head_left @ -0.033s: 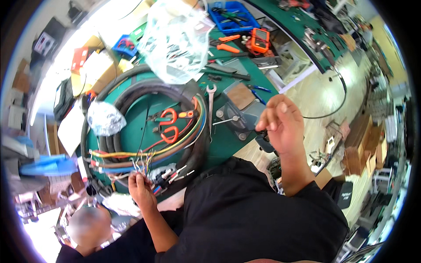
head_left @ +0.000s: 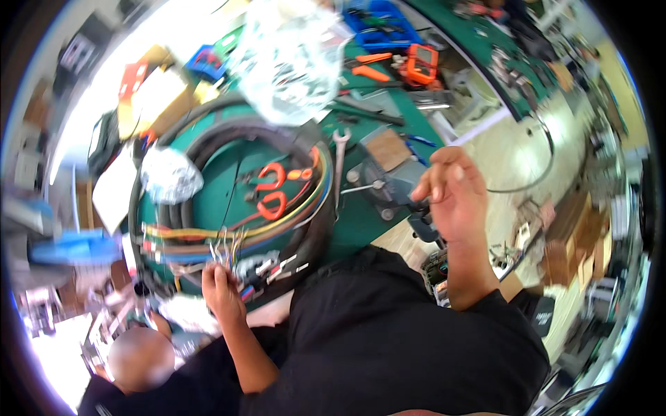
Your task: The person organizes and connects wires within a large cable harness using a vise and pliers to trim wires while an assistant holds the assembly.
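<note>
My left hand (head_left: 223, 291) is closed in a pinch on thin wires (head_left: 225, 244) that fan out of a thick black cable (head_left: 319, 222). Close beside it, several dark connectors with white and red ends (head_left: 267, 277) lie among the cable ends. My right hand (head_left: 459, 197) is raised off the table's right side, palm up, its fingers loosely bent and apart. No held thing shows in it. Nearest to it is a grey bench vise (head_left: 385, 182) with a metal bar handle. Inside the cable coil lie orange-handled pliers (head_left: 270, 191).
An open-end wrench (head_left: 340, 156) lies between coil and vise. A clear plastic bag (head_left: 288, 66) of small parts, an orange meter (head_left: 421, 64) and a blue tool tray (head_left: 381, 26) stand farther back. Another person (head_left: 142, 357) is at the lower left. A crumpled clear bag (head_left: 170, 175) rests on the coil.
The whole view has shifted slightly, with the table things moving a little to the right, and is more blurred. Both hands keep nearly the same pose.
</note>
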A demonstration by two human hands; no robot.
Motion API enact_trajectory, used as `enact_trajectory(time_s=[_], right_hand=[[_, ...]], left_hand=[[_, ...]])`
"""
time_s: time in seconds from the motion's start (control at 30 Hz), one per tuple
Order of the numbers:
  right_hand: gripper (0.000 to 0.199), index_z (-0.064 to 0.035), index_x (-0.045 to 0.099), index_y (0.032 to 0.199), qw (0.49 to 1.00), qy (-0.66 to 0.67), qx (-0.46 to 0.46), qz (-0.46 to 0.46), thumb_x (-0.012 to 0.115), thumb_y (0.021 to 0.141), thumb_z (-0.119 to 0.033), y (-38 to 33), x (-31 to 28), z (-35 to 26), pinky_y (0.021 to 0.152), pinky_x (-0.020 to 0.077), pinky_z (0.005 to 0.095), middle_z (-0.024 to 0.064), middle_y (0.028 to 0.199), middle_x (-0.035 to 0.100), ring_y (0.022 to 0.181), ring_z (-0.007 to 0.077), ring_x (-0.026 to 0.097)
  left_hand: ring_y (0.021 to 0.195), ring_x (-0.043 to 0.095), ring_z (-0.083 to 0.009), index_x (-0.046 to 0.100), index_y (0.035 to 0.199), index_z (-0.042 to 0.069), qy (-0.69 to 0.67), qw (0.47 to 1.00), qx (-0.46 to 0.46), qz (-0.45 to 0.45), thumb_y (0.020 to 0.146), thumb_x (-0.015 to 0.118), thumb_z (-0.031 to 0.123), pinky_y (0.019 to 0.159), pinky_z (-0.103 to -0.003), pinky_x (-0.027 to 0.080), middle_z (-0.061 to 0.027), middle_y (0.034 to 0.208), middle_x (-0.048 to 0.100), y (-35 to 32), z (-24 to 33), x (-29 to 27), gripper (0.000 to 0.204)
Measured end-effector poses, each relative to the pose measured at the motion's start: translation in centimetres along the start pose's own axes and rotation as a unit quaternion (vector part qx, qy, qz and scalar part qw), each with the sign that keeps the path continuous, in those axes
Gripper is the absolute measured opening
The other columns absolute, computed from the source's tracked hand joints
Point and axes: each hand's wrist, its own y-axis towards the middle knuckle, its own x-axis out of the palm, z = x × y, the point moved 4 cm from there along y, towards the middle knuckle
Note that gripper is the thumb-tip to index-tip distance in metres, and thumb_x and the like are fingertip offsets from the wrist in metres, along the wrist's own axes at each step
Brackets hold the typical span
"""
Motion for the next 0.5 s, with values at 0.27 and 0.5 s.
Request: enact_trajectory(time_s=[0.27,0.5], right_hand=[[0.031,0.0059,0.056,0.113,0.991,-0.063,0.111,-0.047,0.052,0.098,-0.020,-0.6,2.4,3.0,0.070,0.0530,0.0306,0.0112,0.083,0.065,0.076,0.0173,0.063],[0.018,0.0023,0.060,0.109,0.933,-0.131,0.256,-0.216,0.053,0.097,-0.008,-1.3,11.4,9.7,0.075,0.0513,0.0266,0.0061,0.087,0.065,0.080,0.0113,0.062]], left_hand=[[0.063,0.050,-0.0074,0.058,0.100,0.002,-0.050,0.997,0.017,0.061,0.095,0.058,0.010,0.057,-0.021,0.041,-0.0029,0.079,0.060,0.5,0.1,0.6,0.010],[0.066,0.049,-0.0055,0.060,0.100,0.002,-0.048,0.998,0.017,0.028,0.095,0.060,0.012,0.061,-0.020,0.041,-0.0007,0.082,0.059,-0.9,0.0,0.5,0.012]])
